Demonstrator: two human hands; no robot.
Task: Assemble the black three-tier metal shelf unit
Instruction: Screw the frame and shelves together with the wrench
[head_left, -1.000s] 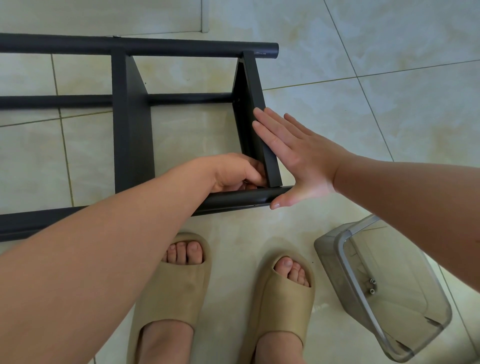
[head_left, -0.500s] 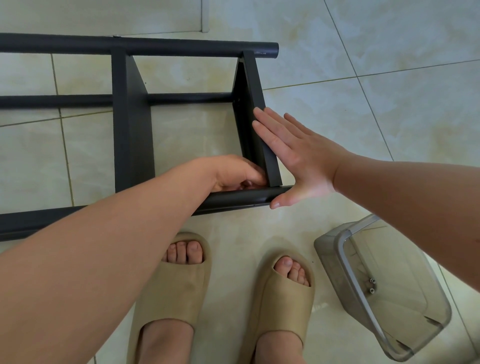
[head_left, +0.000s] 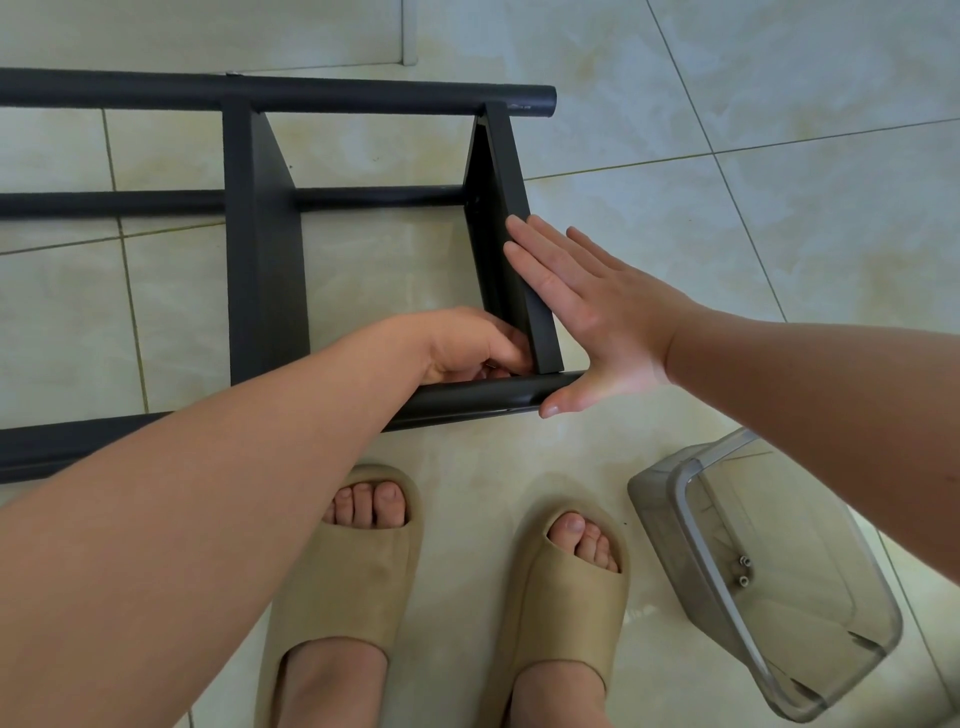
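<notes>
The black metal shelf unit (head_left: 260, 249) lies on its side on the tiled floor, its round poles running left to right. The end shelf panel (head_left: 498, 171) stands between the far pole (head_left: 363, 96) and the near pole (head_left: 467, 402). My right hand (head_left: 587, 312) presses flat, fingers straight, against the outer face of that panel, thumb on the near pole's end. My left hand (head_left: 467, 345) sits inside the corner where panel meets near pole, fingers curled there; what they pinch is hidden.
A clear grey plastic tub (head_left: 769, 587) lies tipped at the lower right with two small screws (head_left: 744, 570) inside. My feet in tan slides (head_left: 358, 571) stand just in front of the near pole. A middle shelf panel (head_left: 265, 291) stands to the left.
My left hand has shifted very slightly at the corner joint. The right hand and the shelf have stayed in place.
</notes>
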